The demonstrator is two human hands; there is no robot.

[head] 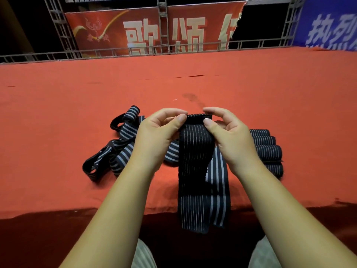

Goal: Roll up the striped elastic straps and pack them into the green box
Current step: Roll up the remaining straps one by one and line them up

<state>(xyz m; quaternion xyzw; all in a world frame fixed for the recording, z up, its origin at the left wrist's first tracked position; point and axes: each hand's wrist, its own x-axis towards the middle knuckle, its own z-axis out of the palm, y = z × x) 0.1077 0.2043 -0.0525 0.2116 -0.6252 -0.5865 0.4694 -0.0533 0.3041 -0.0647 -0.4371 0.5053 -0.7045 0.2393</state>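
**Starting the roll.** Your left hand (154, 132) and right hand (229, 136) are each pinching a top corner of the striped elastic strap (195, 171) between thumb and curled forefinger. Together they are holding its short edge level above the red-covered table (58, 122). The rest of the strap is hanging over the near edge toward your lap.

For a tight roll, you are best turning that edge over evenly with both thumbs. Keep the two sides square so the coil is not coning, and keep light tension against the hanging length.

Loose straps (119, 144) are lying tangled just beside your left hand, not yet rolled. Finished rolls (267, 149) are sitting side by side in a row behind your right hand. The green box is not showing in this view. Whether anything is enclosing those rolls cannot be told, since your right wrist is covering part of the row.
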